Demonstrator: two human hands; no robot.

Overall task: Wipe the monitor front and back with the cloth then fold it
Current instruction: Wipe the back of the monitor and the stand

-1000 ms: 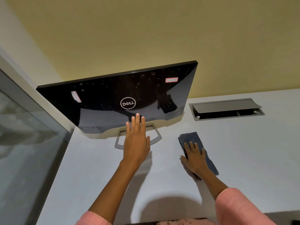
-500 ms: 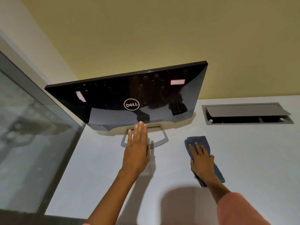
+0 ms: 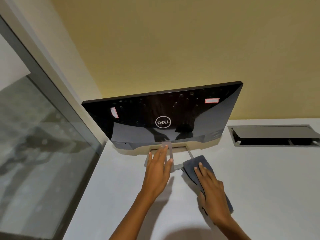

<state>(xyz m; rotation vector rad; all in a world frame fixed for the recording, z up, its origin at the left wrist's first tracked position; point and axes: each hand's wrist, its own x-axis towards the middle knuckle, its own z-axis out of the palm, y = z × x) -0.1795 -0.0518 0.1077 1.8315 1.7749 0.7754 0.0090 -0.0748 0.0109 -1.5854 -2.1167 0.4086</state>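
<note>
Head view: we see the monitor (image 3: 173, 116) standing on the white table (image 3: 259, 179), glossy black back toward us with a round logo (image 3: 163, 122) in the middle. Two small pale stickers on the back, one upper left (image 3: 114, 112), one upper right (image 3: 212, 100). Smudges and reflections show across the upper part of the panel.

Left hand (image 3: 158, 172) reaches to the grey stand (image 3: 173, 156) below the panel. Its fingers (image 3: 163, 153) are straight and lie close together, tips at the upright part of the stand; we can't tell how firmly they press. It grips nothing.

Right hand (image 3: 211, 189) lies flat on the dark grey cloth (image 3: 195, 164). Its fingers (image 3: 200, 168) are straight, slightly spread, pressing down on the fabric, not pinching it. The cloth lies on the table just to the right of the stand base, its far corner touching or overlapping the base edge. It looks doubled over, with a second layer showing at the left edge.

Right of the monitor, well apart from the cloth, a grey cable hatch (image 3: 275, 135) is set in the table with its lid tilted open. Yellow wall (image 3: 173, 40) behind; glass panel with a grey frame (image 3: 43, 135) on the left.
</note>
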